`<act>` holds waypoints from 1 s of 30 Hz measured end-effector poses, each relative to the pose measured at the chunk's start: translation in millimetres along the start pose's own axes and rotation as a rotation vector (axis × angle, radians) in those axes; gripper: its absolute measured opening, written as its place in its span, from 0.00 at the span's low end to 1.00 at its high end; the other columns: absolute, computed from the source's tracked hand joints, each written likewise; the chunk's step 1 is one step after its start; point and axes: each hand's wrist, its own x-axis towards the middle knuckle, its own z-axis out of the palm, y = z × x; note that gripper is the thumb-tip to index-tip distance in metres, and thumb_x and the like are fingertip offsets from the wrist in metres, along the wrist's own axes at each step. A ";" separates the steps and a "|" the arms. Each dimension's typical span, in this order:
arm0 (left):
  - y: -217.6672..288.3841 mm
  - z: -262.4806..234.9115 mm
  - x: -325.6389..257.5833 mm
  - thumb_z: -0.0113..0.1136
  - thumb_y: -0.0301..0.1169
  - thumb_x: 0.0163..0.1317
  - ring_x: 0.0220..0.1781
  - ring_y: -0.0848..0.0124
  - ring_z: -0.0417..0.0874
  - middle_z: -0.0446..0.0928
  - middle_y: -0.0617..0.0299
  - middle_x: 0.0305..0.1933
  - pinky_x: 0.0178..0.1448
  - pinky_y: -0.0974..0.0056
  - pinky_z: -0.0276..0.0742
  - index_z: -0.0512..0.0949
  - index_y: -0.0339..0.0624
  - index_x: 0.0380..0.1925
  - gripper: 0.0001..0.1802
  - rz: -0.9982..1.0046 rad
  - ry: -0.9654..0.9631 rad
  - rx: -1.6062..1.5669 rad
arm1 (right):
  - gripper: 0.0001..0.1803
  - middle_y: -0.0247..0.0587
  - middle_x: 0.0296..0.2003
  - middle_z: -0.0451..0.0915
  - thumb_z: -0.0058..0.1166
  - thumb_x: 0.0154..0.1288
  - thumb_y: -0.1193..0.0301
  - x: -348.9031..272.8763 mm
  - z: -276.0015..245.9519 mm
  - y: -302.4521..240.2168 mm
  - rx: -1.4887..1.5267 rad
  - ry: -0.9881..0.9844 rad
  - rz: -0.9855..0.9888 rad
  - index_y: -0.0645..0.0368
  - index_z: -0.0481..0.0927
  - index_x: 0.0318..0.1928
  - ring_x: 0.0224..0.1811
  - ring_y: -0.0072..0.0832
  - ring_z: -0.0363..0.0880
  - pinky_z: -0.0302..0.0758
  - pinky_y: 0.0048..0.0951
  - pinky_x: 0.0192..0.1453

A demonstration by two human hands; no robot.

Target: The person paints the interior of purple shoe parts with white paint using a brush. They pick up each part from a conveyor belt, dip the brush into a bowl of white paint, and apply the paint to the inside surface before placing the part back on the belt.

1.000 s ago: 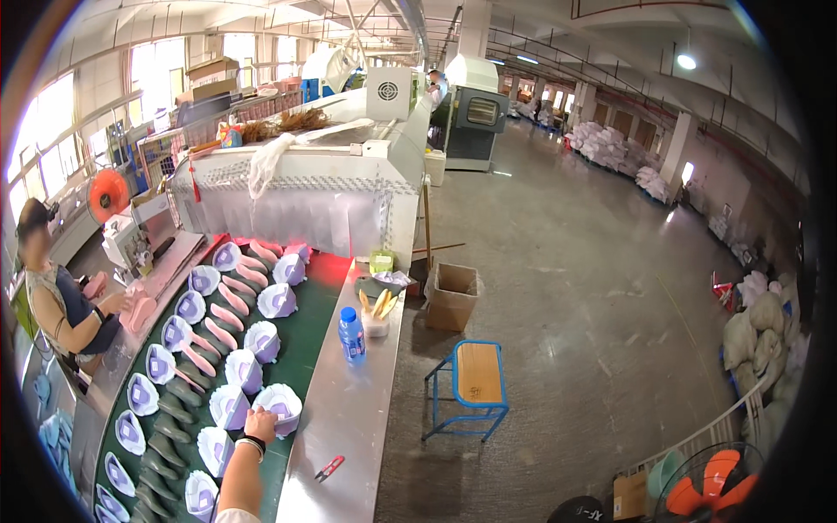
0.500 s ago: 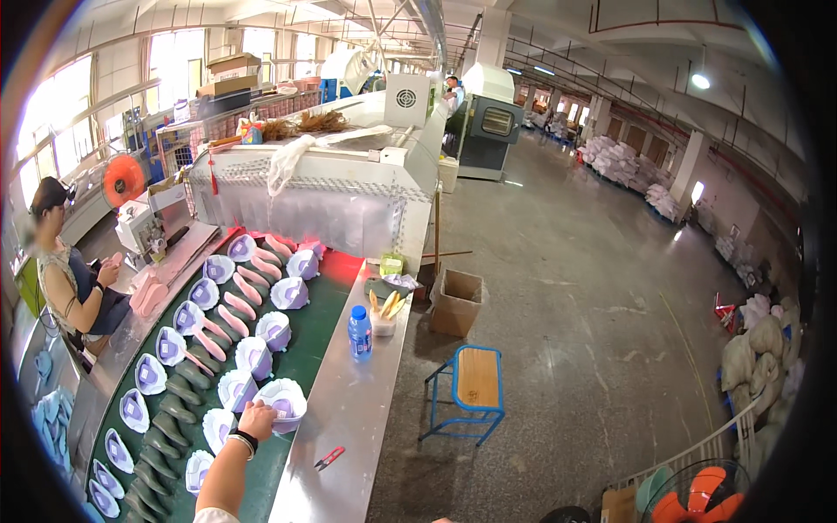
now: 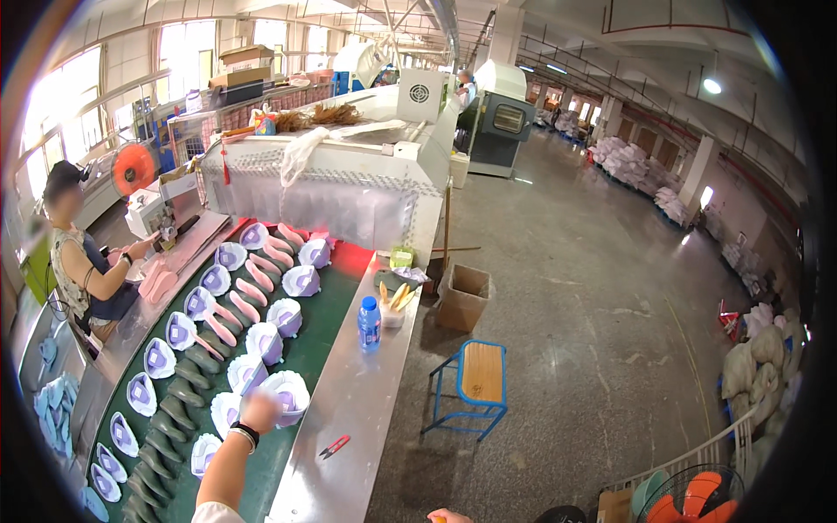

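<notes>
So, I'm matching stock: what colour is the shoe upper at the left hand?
The shoe upper is lilac and white; the head view shows it best.

Matt lilac piece, smooth metal ledge (faintly glossy), wooden stool seat.

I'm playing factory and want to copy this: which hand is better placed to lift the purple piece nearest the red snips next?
Probably the left hand: it is at that purple piece, while the right hand is at the picture's lower edge, right of the metal ledge.
</notes>
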 end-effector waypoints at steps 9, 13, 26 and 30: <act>8.3 -0.7 -10.9 0.59 0.28 0.45 0.46 0.66 0.76 0.79 0.66 0.32 0.50 0.57 0.65 0.80 0.49 0.26 0.06 0.015 0.006 -0.012 | 0.10 0.50 0.26 0.80 0.44 0.68 0.69 -1.3 -0.3 2.6 0.000 -0.005 -0.018 0.60 0.78 0.38 0.31 0.48 0.79 0.74 0.43 0.35; -2.6 20.1 -14.9 0.56 0.29 0.46 0.43 0.64 0.77 0.79 0.65 0.32 0.50 0.52 0.68 0.80 0.49 0.27 0.07 0.019 0.016 0.105 | 0.10 0.49 0.27 0.80 0.44 0.68 0.69 4.3 -0.3 -6.3 -0.023 -0.031 -0.008 0.60 0.78 0.38 0.31 0.46 0.80 0.74 0.41 0.36; -14.0 7.4 -88.8 0.59 0.25 0.46 0.47 0.63 0.75 0.77 0.65 0.35 0.50 0.56 0.69 0.78 0.47 0.30 0.09 -0.090 -0.207 -0.113 | 0.08 0.42 0.27 0.82 0.48 0.69 0.72 18.2 20.3 15.6 -0.022 -0.253 0.129 0.62 0.79 0.42 0.29 0.30 0.81 0.74 0.27 0.36; -19.6 4.9 -117.9 0.60 0.26 0.46 0.47 0.63 0.76 0.77 0.65 0.35 0.51 0.56 0.69 0.78 0.48 0.30 0.09 -0.161 -0.211 -0.124 | 0.08 0.41 0.26 0.82 0.48 0.69 0.72 25.4 22.2 3.5 -0.016 -0.273 0.171 0.62 0.79 0.42 0.29 0.28 0.80 0.73 0.27 0.37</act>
